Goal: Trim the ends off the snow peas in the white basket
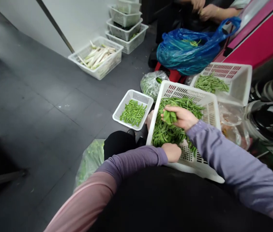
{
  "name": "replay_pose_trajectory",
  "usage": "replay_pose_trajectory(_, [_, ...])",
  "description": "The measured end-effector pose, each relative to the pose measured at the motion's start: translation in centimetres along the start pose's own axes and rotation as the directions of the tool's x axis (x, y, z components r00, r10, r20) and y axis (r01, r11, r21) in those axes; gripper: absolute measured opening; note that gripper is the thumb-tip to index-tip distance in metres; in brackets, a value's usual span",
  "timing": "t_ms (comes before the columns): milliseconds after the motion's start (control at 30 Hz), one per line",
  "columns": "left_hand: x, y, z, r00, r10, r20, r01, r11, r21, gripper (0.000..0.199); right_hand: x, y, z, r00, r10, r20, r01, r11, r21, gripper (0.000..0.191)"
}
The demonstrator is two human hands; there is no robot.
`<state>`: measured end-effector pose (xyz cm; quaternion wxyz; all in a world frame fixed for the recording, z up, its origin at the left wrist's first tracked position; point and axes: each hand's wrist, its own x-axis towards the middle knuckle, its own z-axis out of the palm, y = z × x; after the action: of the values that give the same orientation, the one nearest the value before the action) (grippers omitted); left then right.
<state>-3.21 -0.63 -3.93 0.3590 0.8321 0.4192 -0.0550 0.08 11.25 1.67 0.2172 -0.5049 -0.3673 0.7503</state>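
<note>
My right hand (181,117) pinches a small bunch of green beans (169,116) just above a large white plastic crate (189,95). The crate is heaped with more green beans (167,132). My left hand (171,152) rests at the crate's near side, among the beans, with its fingers hidden from view. A small white basket (122,111) of shorter green beans (133,112) sits on the floor to the left of the crate. Another white crate (238,72) holding green beans (211,83) stands beyond it on the right.
A co-worker's hands (203,8) work at the top, behind a blue plastic bag (187,48). Farther left are a white basket (100,69) of pale stalks and stacked white baskets (124,27). Clear bags of greens (153,84) lie on the grey tile floor (54,96).
</note>
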Motion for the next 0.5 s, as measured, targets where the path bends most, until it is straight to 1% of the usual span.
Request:
replay_pose_trajectory(100, [-0.3, 0.0, -0.8, 0.999, -0.002, 0.036, 0.003, 1.000, -0.021, 0.029, 4.8, -1.6, 5.0, 0.997, 0.081, -0.012, -0.082, 0.993, -0.079, 0.008])
replay_pose_trajectory(167, [-0.4, -0.2, -1.1, 0.995, 0.001, 0.100, 0.001, 1.000, -0.024, 0.028, 7.2, -2.2, 7.3, 0.995, 0.098, -0.022, -0.100, 0.979, -0.177, 0.013])
replay_pose_trajectory(200, [-0.4, -0.3, -1.2, 0.991, 0.005, 0.133, -0.002, 1.000, -0.026, 0.028, 8.0, -2.5, 8.1, 0.997, 0.070, -0.045, -0.079, 0.966, -0.244, 0.019])
replay_pose_trajectory(233, [-0.3, -0.4, -1.2, 0.987, 0.008, 0.158, -0.004, 1.000, -0.029, 0.028, 8.5, -2.7, 8.5, 0.997, 0.009, -0.080, -0.034, 0.947, -0.320, 0.028])
replay_pose_trajectory(267, [-0.3, -0.5, -1.1, 0.985, 0.012, 0.172, -0.006, 0.999, -0.035, 0.028, 8.6, -3.0, 8.5, 0.989, -0.084, -0.118, 0.030, 0.918, -0.396, 0.037])
replay_pose_trajectory(300, [-0.2, -0.6, -1.1, 0.985, 0.015, 0.171, -0.007, 0.999, -0.042, 0.027, 8.4, -3.2, 8.1, 0.971, -0.191, -0.140, 0.107, 0.880, -0.462, 0.043])
replay_pose_trajectory(333, [-0.1, -0.6, -1.0, 0.987, 0.016, 0.160, -0.008, 0.999, -0.048, 0.026, 7.9, -3.5, 7.1, 0.948, -0.287, -0.135, 0.180, 0.838, -0.515, 0.045])
replay_pose_trajectory(367, [0.0, -0.6, -0.9, 0.989, 0.017, 0.144, -0.010, 0.999, -0.051, 0.026, 7.1, -3.6, 5.6, 0.931, -0.350, -0.103, 0.237, 0.795, -0.558, 0.043])
replay_pose_trajectory(400, [0.1, -0.5, -0.7, 0.992, 0.017, 0.127, -0.011, 0.999, -0.048, 0.025, 6.1, -3.6, 3.6, 0.927, -0.371, -0.059, 0.264, 0.755, -0.601, 0.036])
replay_pose_trajectory(433, [0.1, -0.4, -0.6, 0.993, 0.014, 0.115, -0.009, 0.999, -0.037, 0.026, 4.8, -3.5, 1.1, 0.938, -0.347, -0.018, 0.251, 0.713, -0.655, 0.028])
replay_pose_trajectory(467, [0.1, -0.2, -0.4, 0.995, 0.014, 0.104, -0.012, 1.000, -0.018, 0.027, 3.3, -3.0, -1.7, 0.957, -0.289, -0.005, 0.193, 0.654, -0.731, 0.020])
replay_pose_trajectory(500, [0.1, 0.0, -0.3, 0.996, 0.016, 0.092, -0.017, 1.000, 0.005, 0.028, 1.6, -2.4, -4.6, 0.977, -0.211, -0.040, 0.088, 0.561, -0.823, 0.013])
